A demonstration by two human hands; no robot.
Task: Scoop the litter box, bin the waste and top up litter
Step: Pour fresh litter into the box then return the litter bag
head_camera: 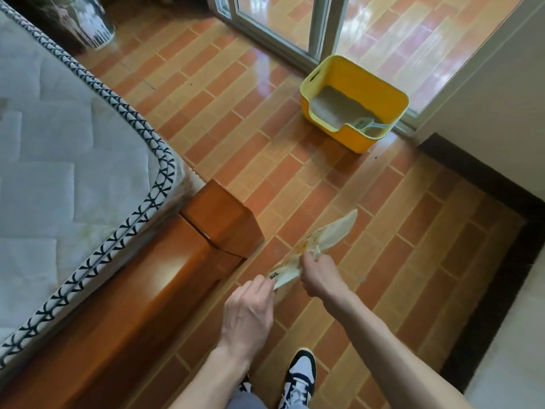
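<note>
A: What is held in the hands?

B: A thin, pale plastic bag (317, 247) with yellow-orange print is held between both hands, above the tiled floor (236, 119). One end is pinched by the curled fingers of the left hand (249, 312). The bag is gripped near its middle by the right hand (320, 273), and the free end sticks up and away to the right of it.

A: And where is the litter box?

B: The yellow litter box (354, 103) is set on the floor well ahead of the hands, just beside the sliding glass door (295, 25). Grey litter (336, 106) is seen inside it. A pale green scoop (365, 125) is laid in the box at its near corner (the handle seems to rest over the rim, but this is blurred).

A: What else is seen around?

B: On the left, a white quilted mattress (59, 143) with black-and-white piping is placed on a glossy wooden bed frame (165, 276). A dark stone strip (486, 231) is seen on the right, at the foot of a pale wall. At the bottom, a black-and-white sneaker (299, 376) is seen on the tiles, below the right forearm.
</note>
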